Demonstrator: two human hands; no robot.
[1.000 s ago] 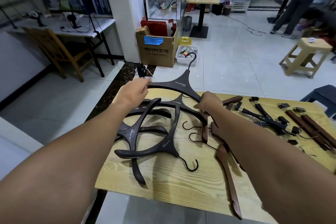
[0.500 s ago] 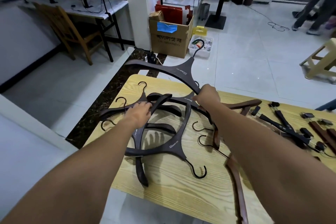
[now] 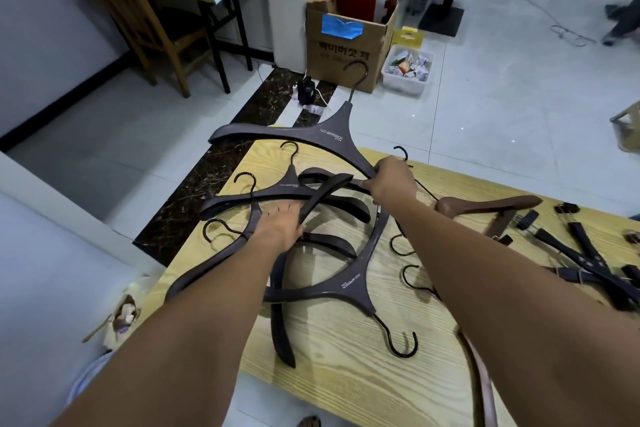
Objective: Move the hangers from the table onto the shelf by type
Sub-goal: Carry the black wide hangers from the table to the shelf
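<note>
Left hand [image 3: 282, 227] dropped onto piled hangers [image 3: 346, 288], grip unclear; right hand [image 3: 393, 180] clasps a raised hanger [image 3: 329, 135] over the table [image 3: 346, 374].

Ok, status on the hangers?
Right hand grips raised dark brown broad-shouldered hanger. Left hand on heap of matching dark hangers on pale wooden table, grip unclear. Heap criss-crossed; snagging likely.

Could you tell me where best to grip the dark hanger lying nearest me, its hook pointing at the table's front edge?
Take the dark hanger at its thick neck, just above the hook, coming down from above on the near side. That junction lies bare on the table, while its arm ends seem to cross other hangers.
</note>
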